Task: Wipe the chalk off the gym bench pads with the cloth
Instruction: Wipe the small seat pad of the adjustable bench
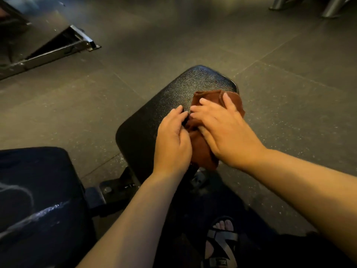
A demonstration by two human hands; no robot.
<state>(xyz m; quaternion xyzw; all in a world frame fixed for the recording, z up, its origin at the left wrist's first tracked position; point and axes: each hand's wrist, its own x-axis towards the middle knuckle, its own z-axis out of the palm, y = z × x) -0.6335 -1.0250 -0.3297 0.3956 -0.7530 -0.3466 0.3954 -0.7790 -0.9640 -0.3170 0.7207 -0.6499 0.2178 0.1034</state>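
The wiping looks early or midway. The black grained vinyl seat pad [170, 93] under the fingers shows no plain chalk, though glare makes that hard to judge. The second black pad [38, 171], well off to the left of the fingers and nearer the person, carries white chalk streaks [48, 209] and seems not yet wiped. The rust-brown folded cloth [234, 98] lies on the seat pad's right side. The right hand [226, 132] presses it flat, its fingers [229, 102] straight and spread. The left hand [172, 140] has curled fingers, thumb and forefinger apparently pinching the cloth's left edge, likely refolding it.
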